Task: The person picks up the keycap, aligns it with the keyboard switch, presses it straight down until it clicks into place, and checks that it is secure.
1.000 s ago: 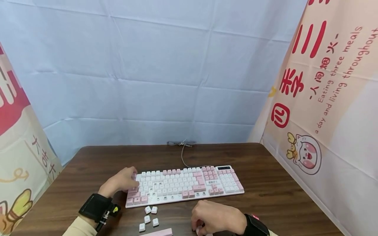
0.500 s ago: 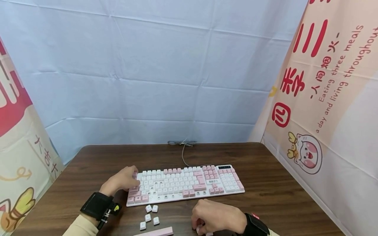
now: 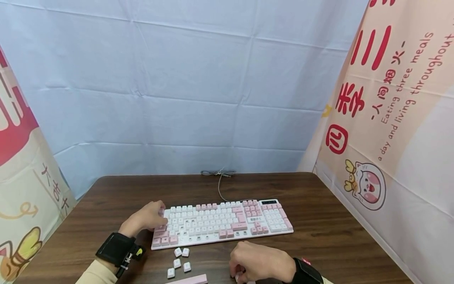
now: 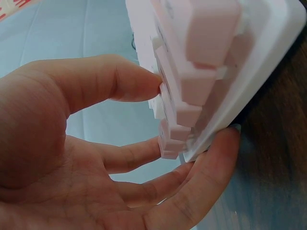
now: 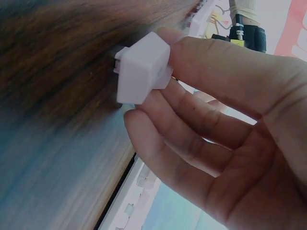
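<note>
A white and pink keyboard (image 3: 227, 225) lies on the brown table, with several bare key sockets along its front row. My left hand (image 3: 147, 217) grips its left end. In the left wrist view the thumb (image 4: 120, 79) rests on the pink keys and the fingers touch the keyboard's edge. In front of the keyboard, my right hand (image 3: 260, 260) is low over the table. Its thumb and fingers pinch a pale pink keycap (image 5: 139, 72), seen close up in the right wrist view. Another pale piece shows behind this keycap, partly hidden.
Several loose white keycaps (image 3: 177, 263) lie before the keyboard's left part. A long pink spacebar keycap (image 3: 193, 279) is cut by the lower frame edge. Behind the keyboard its bundled cable (image 3: 220, 172) lies at the table's far edge. Cloth sheets (image 3: 195, 79) hang around the table.
</note>
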Motion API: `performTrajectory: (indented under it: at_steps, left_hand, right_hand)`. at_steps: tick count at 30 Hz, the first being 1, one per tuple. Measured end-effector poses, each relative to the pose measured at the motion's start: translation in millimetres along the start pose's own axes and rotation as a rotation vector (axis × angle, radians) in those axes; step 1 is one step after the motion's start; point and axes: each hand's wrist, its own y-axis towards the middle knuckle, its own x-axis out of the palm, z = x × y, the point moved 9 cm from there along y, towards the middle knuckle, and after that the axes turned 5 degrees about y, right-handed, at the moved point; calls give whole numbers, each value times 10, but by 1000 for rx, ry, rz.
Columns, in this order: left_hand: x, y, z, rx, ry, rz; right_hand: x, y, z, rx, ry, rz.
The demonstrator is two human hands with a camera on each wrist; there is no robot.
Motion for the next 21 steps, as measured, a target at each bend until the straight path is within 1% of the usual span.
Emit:
performTrajectory:
  at_steps: [3,11,18,21]
  left_hand:
    - [0,-1,0,2,3,3]
    - [-14,-14,16,7,0,4]
    - [1,-9,-3,-3,5,8]
    - [2,-4,0,-5,3,9]
  right_hand:
    - [0,0,-7,-6,-19,0]
    - [4,1,-8,-20,-21,-3]
    - [11,-14,32,30,43,-31]
    - [-16,-20,23,15,12,-6]
